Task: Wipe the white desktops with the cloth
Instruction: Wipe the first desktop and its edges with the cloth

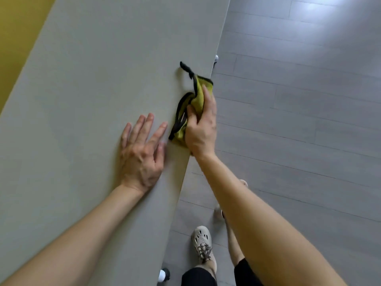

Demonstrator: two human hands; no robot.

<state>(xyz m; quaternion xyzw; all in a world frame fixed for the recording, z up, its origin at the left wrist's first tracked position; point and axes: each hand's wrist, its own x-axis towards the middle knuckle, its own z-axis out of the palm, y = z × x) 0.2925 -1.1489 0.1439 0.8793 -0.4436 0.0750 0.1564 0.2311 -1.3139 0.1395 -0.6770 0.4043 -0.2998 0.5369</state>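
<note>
Cloth (pixel 198 96), yellow-green with a dark trim, bunched up at the right rim of the white tabletop (pixel 92 79), partly over the edge. Held in the right hand (pixel 201 131), thumb on one side, fingers curled over the top, pressing down. Left hand (pixel 142 153) flat on the tabletop just beside, fingers straight and spread, holding nothing.

Probably soft, thin and very light. Floppy too, with loose dark-edged corners poking out past the fingers. Nothing to break. Likely to fold over, scrunch up or slip off the rim when pushed close to the edge.

Best taken by the thick middle of the bunch, loose corners tucked under the palm, then spread flat for a wide wipe. Only a gentle push needed; smooth-looking tabletop, so easy sliding likely.

Gray floor (pixel 299 120) below on the right, with one pale shoe (pixel 203 244) close to the tabletop's edge. Big stretch of tabletop running off to the left and ahead, maybe not yet wiped; no telling clean from dirty.
</note>
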